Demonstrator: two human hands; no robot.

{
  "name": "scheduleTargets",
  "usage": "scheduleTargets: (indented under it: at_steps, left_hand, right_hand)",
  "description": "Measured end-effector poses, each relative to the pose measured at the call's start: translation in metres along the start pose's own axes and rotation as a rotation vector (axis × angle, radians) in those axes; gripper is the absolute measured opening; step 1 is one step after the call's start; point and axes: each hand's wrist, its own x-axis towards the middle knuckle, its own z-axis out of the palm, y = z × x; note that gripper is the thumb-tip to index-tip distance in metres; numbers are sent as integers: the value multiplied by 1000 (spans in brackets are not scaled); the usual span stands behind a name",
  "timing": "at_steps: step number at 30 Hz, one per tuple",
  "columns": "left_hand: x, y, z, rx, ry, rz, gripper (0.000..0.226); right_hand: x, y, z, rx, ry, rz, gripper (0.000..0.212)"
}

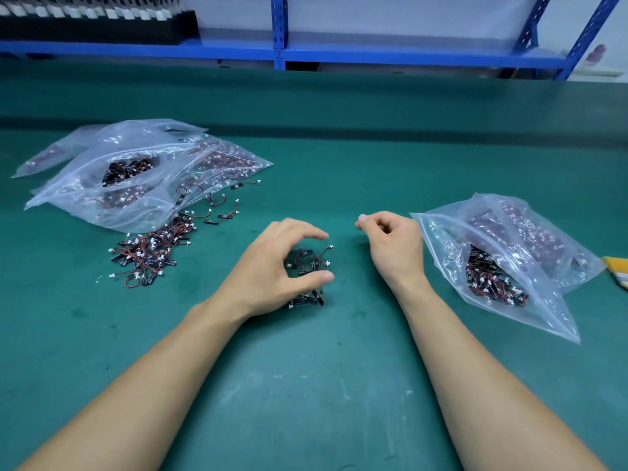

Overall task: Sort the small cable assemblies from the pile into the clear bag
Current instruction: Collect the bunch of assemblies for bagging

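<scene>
Near the desk's (339, 385) middle, the left grip (272, 266) curls round a small cluster of cable assemblies (307, 263). The pile (153, 248) lies toward the left edge. The right grip (390, 239) is curled, thumb to forefinger, and whether it pinches anything cannot be told. Stray leads are best gathered in before the cluster goes to the clear bag (441, 232) toward the right edge.

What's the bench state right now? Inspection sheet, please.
surface: green mat, scuffed.
job's things: loose pile beside left bags; small heap under left hand; clear bag at right, part filled.
clutter: yellow object at right edge.
hands: left hand curled round small heap; right hand curled, nothing seen in it.
cables: nothing seen beyond the assemblies' leads.
surroundings: blue shelf, black trays behind.
</scene>
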Motion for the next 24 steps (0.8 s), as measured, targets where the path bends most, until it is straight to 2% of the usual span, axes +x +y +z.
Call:
scheduleTargets:
  at_steps: [3,5,7,13,18,24]
  left_hand:
    - [-1,-10,-9,200,-165,-95,101]
    - [3,-7,-2,364,-277,-85,112]
    - [10,-3,8,470,-315,-39,104]
    - [9,2,10,500,-191,72,31]
    - [9,8,11,620,-144,56,30]
    - [12,14,9,472,-45,-55,24]
  right_hand:
    - [-1,0,0,7,-1,-9,29]
    - [-1,0,0,7,-8,-9,28]
    - [-1,0,0,1,-13,-9,28]
    - [1,2,0,-7,-18,-17,31]
    - [0,3,0,-4,-24,-25,29]
    - [0,3,0,-20,-35,-19,27]
